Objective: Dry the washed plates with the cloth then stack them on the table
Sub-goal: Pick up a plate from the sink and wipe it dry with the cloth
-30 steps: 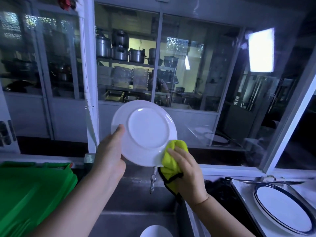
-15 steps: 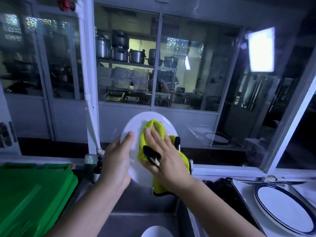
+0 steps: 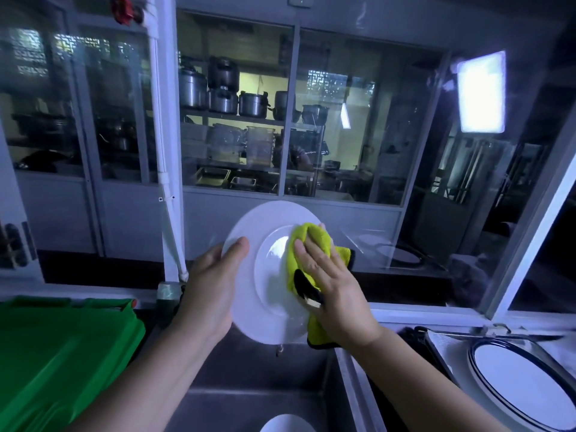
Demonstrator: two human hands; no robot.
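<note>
Head camera: the left hand [image 3: 208,291] grips the white plate [image 3: 268,294] by its left rim, thumb across the front, upright above the sink [image 3: 249,372]. The right hand [image 3: 333,285] presses the yellow cloth [image 3: 308,238] on its face, fingers [image 3: 307,254] straight and close together.

Glossy white plate [image 3: 265,294], fuzzy yellow cloth [image 3: 307,241] — dull steel sink [image 3: 249,378], smooth green plastic lid [image 3: 56,353]

No writing, label, brand, number or sign can be read anywhere in the frame. A small pale tab [image 3: 313,304] on the black-edged yellow-green cloth [image 3: 304,230], near the centre of the frame, is too blurred to show any print.
</note>
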